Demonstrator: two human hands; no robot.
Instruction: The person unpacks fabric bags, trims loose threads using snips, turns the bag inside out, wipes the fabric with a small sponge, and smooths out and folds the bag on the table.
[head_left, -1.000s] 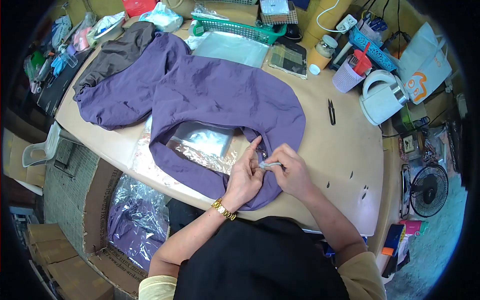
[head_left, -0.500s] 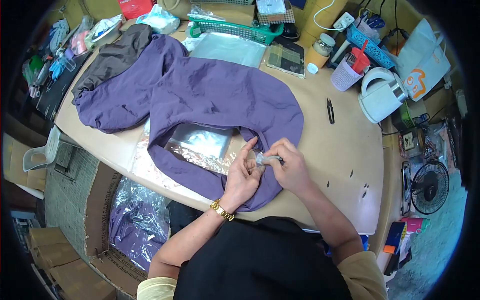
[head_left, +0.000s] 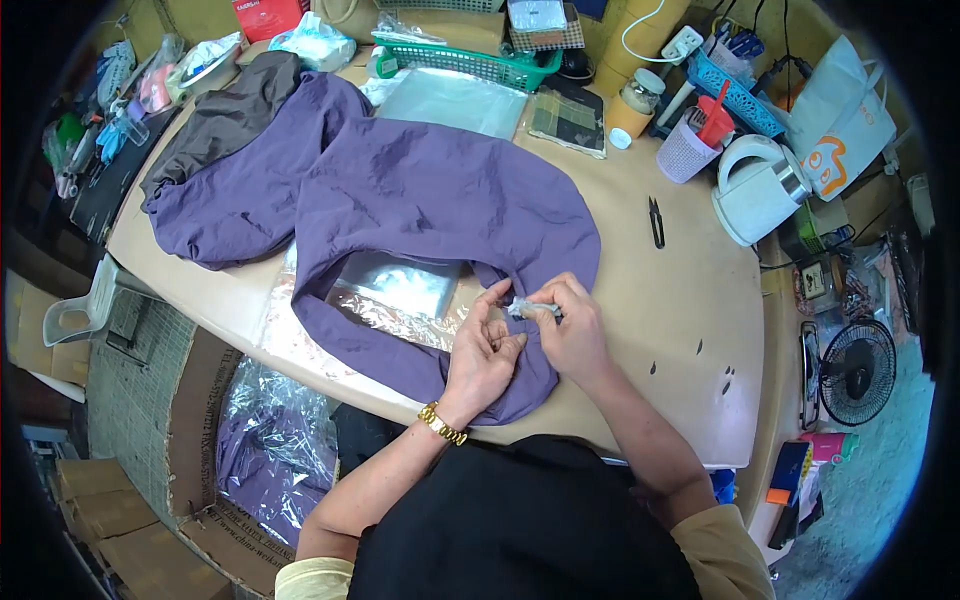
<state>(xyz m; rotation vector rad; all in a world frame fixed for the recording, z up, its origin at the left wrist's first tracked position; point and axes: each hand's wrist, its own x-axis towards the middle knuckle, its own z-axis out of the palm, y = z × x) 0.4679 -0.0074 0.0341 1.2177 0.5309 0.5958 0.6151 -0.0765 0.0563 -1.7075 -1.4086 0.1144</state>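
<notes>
A purple garment (head_left: 430, 185) lies spread on the table, with a dark grey-brown fabric part (head_left: 225, 120) at its far left end. My left hand (head_left: 485, 355), palm up and wearing a gold watch, has its fingers curled at the edge of the garment's opening, gripping the fabric there. Just right of it, my right hand (head_left: 572, 325) pinches a small crumpled whitish wad (head_left: 524, 308), like cloth or tissue, against the garment by the opening. The fingertips partly cover the wad. Clear plastic (head_left: 405, 285) shows through the opening.
Black thread snips (head_left: 656, 222) lie on the table (head_left: 690, 300) to the right. A white kettle (head_left: 752, 195), a lilac cup (head_left: 686, 150) and a green basket (head_left: 460, 65) stand along the back. Below left, a cardboard box (head_left: 195, 430) holds plastic-wrapped purple items.
My right hand has shifted slightly, and the whitish wad now shows more plainly between its fingers, a little higher. My left hand stays almost in place; the whole view has moved a little.
</notes>
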